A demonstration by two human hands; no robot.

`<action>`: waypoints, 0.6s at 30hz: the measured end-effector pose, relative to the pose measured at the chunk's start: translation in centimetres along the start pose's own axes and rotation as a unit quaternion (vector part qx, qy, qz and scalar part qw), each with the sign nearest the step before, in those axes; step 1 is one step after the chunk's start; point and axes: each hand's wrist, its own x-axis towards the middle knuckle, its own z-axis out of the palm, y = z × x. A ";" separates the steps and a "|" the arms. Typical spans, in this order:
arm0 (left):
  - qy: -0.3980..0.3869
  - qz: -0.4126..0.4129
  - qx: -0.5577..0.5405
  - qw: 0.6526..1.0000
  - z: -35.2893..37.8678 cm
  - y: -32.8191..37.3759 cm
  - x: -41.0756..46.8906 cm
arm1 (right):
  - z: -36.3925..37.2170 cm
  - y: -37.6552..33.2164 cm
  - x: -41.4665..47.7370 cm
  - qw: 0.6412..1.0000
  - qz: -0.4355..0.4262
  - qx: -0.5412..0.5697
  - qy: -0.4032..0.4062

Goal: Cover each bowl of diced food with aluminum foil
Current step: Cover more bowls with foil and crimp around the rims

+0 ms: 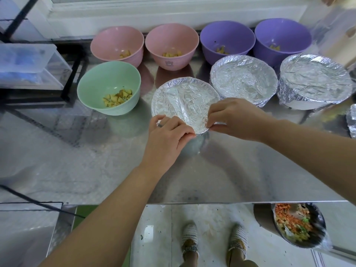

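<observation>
- The left hand [167,132] and right hand [233,120] meet at the near rim of the front bowl [192,79]. Each has its fingers curled, pinching the edge of the foil [185,105]. I'd say they are tucking the last loose bit under the lip so the sheet grips.
- That bowl sits close to the person on the steel counter [96,160], within easy reach. Its foil is already pressed down round the far rim.
- Just to its right stand the middle wrapped bowl [243,78] and the far-right wrapped bowl [316,78], probably set aside as finished.
- The green bowl [108,87], left pink bowl [117,45], right pink bowl [171,44], left purple bowl [227,39] and right purple bowl [283,37] show diced food, uncovered, likely awaiting their turn.
- I can read no writing anywhere. The right pink bowl bears a small printed figure, too small to make out.
</observation>
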 end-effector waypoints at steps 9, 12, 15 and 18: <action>0.000 -0.004 -0.002 1.000 0.1 0.0 -0.1 | 0.4 -0.3 0.2 1.000 -0.007 -0.005 -0.002; 0.003 -0.007 0.000 1.000 0.2 0.1 0.0 | 0.1 -0.8 0.5 0.999 -0.008 0.006 -0.035; 0.003 -0.005 0.000 1.000 0.2 0.2 0.0 | 0.3 -1.4 0.9 1.000 -0.005 0.012 -0.026; 0.008 -0.006 0.000 1.000 0.2 0.2 0.0 | 1.0 -1.8 1.1 1.000 -0.007 -0.001 0.000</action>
